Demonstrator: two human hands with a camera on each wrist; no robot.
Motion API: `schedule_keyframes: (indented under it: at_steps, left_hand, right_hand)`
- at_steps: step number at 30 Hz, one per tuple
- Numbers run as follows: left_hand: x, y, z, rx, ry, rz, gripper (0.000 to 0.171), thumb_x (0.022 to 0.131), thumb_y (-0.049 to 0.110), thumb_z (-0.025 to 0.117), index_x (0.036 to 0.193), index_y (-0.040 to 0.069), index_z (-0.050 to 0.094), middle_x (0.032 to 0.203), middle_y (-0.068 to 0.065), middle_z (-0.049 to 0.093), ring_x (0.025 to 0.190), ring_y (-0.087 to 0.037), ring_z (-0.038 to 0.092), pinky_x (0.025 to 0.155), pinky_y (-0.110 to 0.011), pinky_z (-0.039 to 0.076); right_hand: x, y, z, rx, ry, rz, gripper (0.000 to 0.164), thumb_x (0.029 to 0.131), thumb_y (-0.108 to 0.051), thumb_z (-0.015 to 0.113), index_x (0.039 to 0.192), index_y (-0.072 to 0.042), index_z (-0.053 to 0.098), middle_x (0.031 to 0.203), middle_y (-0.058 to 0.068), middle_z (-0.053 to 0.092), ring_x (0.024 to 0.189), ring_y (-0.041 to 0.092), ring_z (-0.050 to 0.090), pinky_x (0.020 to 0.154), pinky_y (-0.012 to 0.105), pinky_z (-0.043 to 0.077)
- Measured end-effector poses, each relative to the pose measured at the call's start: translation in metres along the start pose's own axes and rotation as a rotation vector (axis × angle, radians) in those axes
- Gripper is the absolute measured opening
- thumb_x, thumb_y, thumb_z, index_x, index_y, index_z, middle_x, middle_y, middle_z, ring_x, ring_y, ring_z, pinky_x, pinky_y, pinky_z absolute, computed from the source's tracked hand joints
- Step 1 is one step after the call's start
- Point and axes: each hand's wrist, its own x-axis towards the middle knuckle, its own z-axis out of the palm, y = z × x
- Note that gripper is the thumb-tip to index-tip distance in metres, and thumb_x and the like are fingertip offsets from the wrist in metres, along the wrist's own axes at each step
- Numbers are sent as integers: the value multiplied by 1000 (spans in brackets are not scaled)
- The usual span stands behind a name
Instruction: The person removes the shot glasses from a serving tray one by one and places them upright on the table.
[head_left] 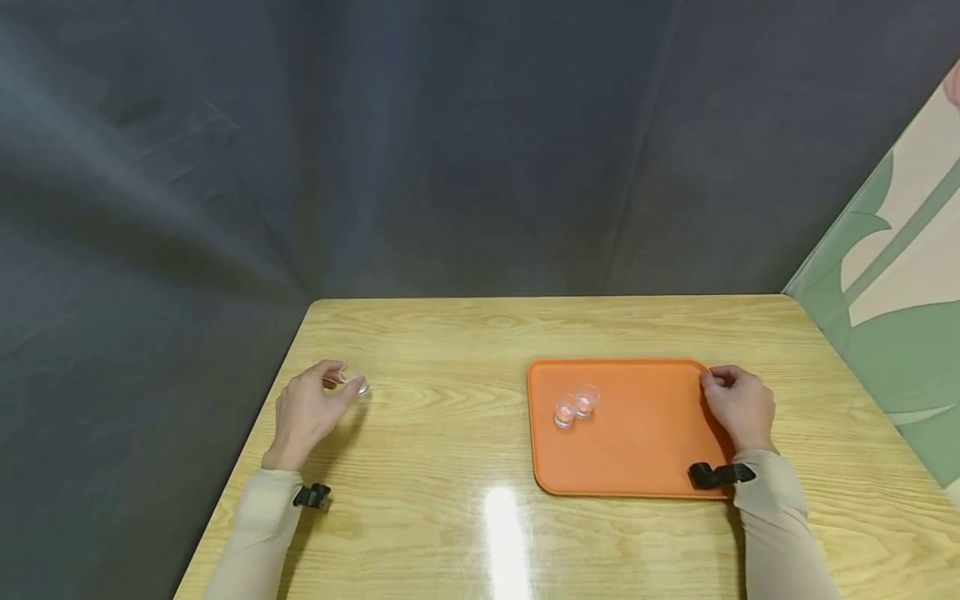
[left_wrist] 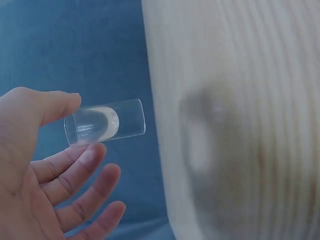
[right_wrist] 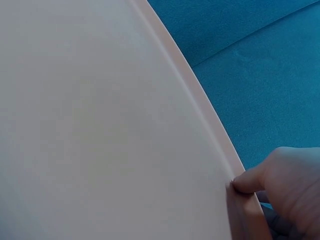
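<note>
Between thumb and fingertips, my left hand (head_left: pixel 311 408) pinches a small clear glass cup (left_wrist: pixel 107 122) over the left side of the table. The cup lies on its side in the left wrist view, with a pale round base showing inside. On the right, my right hand (head_left: pixel 742 406) grips the rim of an orange tray (head_left: pixel 637 467), its thumb on top of the edge (right_wrist: pixel 200 97) and the other fingers partly hidden beneath. Two more clear glass cups, a nearer one (head_left: pixel 565 413) and a farther one (head_left: pixel 586 400), stand close together on the tray's left part.
A light wood table (head_left: pixel 435 450) bears the tray, with a bright glare patch near its front. Dark cloth (head_left: pixel 480 150) hangs behind and to the left. At the right is a green and cream leaf-patterned surface (head_left: pixel 900 333). Each wrist wears a black camera strap.
</note>
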Motion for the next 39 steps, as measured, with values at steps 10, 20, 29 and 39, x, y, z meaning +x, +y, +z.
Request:
schedule_keyframes:
  at_steps: [10, 20, 29, 39]
  left_hand:
    - [8, -23, 2, -12, 13, -56, 57, 101, 52, 67, 135, 6, 70, 113, -14, 79, 100, -34, 76, 77, -53, 58]
    - [8, -25, 7, -1, -6, -61, 56, 101, 48, 70, 138, 5, 69, 113, -15, 79, 96, -34, 76, 70, -47, 57]
    - [11, -23, 15, -2, -37, -85, 56, 102, 50, 69, 139, 7, 68, 115, -15, 78, 94, -34, 76, 69, -44, 55]
    - [9, -8, 15, -60, 49, -15, 50, 103, 41, 68, 140, 7, 67, 130, -21, 70, 115, -44, 67, 88, -62, 53]
  right_hand:
    - [1, -2, 3, -1, 8, -14, 42, 106, -30, 59, 123, 7, 71, 110, 27, 73, 98, 40, 63, 75, 36, 39]
    - [-1, -5, 3, 8, 14, -12, 41, 106, -30, 60, 122, 6, 72, 110, 26, 73, 98, 39, 63, 75, 36, 39]
    - [-1, 0, 1, 12, 8, -10, 42, 106, -31, 59, 123, 6, 71, 110, 27, 73, 98, 39, 63, 76, 36, 38]
    - [-3, -1, 0, 9, 9, -6, 42, 106, -30, 59, 123, 7, 71, 109, 28, 73, 98, 40, 63, 75, 37, 38]
